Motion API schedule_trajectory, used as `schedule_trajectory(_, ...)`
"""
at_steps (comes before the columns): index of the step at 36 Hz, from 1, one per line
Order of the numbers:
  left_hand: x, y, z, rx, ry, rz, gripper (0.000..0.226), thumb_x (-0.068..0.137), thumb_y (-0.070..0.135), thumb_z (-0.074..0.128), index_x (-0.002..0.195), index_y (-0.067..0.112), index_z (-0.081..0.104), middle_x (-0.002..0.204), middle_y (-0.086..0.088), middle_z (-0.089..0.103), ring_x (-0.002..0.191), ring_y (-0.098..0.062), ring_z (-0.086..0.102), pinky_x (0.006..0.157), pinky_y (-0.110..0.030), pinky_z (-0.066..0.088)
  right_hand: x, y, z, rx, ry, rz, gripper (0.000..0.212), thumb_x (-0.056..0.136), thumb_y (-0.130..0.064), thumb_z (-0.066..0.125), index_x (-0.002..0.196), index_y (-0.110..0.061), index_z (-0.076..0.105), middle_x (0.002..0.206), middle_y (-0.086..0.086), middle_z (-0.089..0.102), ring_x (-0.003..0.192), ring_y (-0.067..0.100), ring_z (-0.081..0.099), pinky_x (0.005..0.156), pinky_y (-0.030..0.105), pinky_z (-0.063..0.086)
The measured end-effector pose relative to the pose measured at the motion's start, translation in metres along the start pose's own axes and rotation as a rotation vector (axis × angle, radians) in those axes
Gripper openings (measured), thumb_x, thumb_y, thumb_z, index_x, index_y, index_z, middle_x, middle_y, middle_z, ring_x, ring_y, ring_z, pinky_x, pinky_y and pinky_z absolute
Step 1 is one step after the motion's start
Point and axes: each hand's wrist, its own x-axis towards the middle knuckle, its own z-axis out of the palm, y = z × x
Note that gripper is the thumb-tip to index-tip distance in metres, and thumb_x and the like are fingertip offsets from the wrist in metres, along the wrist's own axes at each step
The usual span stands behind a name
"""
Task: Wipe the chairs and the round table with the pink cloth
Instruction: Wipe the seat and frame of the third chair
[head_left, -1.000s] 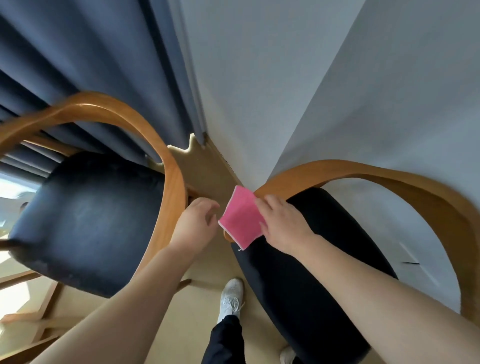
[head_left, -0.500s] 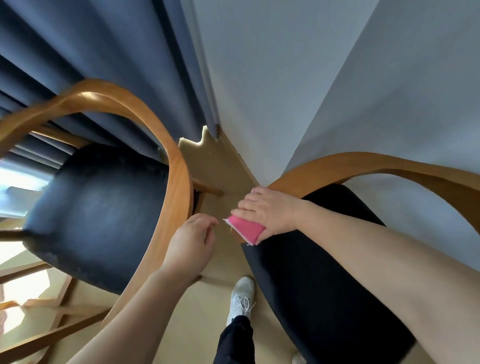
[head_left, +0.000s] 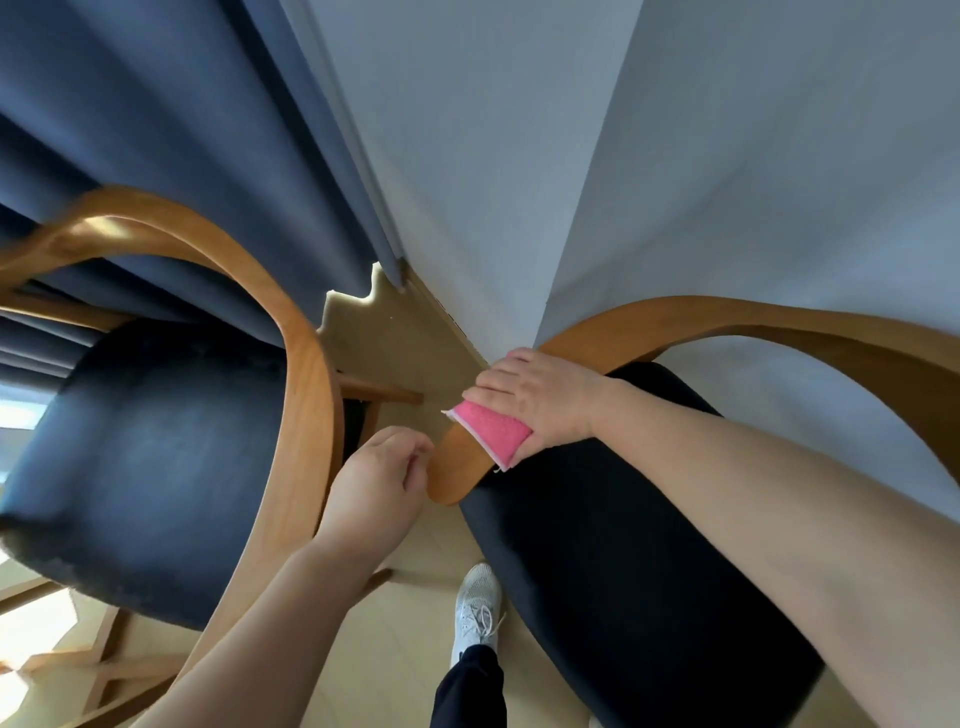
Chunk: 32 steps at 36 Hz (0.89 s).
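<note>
Here the pink cloth, folded into a pad, is pressed flat against the curved wooden armrest of the right-hand chair by the right hand, whose fingers are laid over the top of it while the lower edge of the cloth sticks out below the palm. The cloth is thus held on the rail near its rounded front end, just above the dark seat cushion. The left hand is kept loosely curled, nothing being gripped in it, and is held just beside the tip of that armrest, in the gap between the two chairs. The left-hand chair, with a like wooden arm and dark seat, is set close by, in front of a blue curtain. A white shoe is seen on the pale floor below.
</note>
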Motion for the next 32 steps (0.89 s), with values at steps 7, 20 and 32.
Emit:
schedule_trajectory(7, 0.017, 0.017, 0.010, 0.012, -0.022, 0.036, 0.022, 0.090, 0.007, 0.052, 0.105, 0.014, 0.066, 0.107, 0.006, 0.061, 0.094, -0.013, 0.059, 0.079, -0.026, 0.050, -0.023, 0.027, -0.001, 0.009, -0.032, 0.101, 0.102, 0.077, -0.084, 0.042, 0.150, -0.019, 0.015, 0.148, 0.002, 0.035, 0.132, 0.022, 0.036, 0.112, 0.040, 0.028)
schedule_trajectory(20, 0.049, 0.066, 0.040, 0.061, -0.094, 0.256, 0.027, 0.085, 0.003, 0.055, 0.108, 0.013, 0.066, 0.108, 0.001, 0.062, 0.097, -0.021, 0.059, 0.075, -0.036, 0.053, -0.072, 0.071, 0.008, 0.016, -0.045, 0.316, 0.106, 0.075, -0.087, 0.039, 0.150, -0.017, 0.013, 0.151, 0.005, 0.032, 0.134, 0.024, 0.034, 0.114, 0.040, 0.025)
schedule_trajectory(32, 0.077, 0.105, 0.077, 0.217, -0.156, 0.356, 0.050, 0.091, 0.014, 0.049, 0.140, 0.021, 0.042, 0.145, 0.005, 0.040, 0.135, -0.018, 0.031, 0.112, -0.026, 0.017, -0.137, 0.107, 0.023, -0.001, -0.022, 0.561, 0.103, 0.075, -0.084, 0.039, 0.147, -0.013, 0.019, 0.141, 0.009, 0.042, 0.122, 0.026, 0.046, 0.102, 0.038, 0.037)
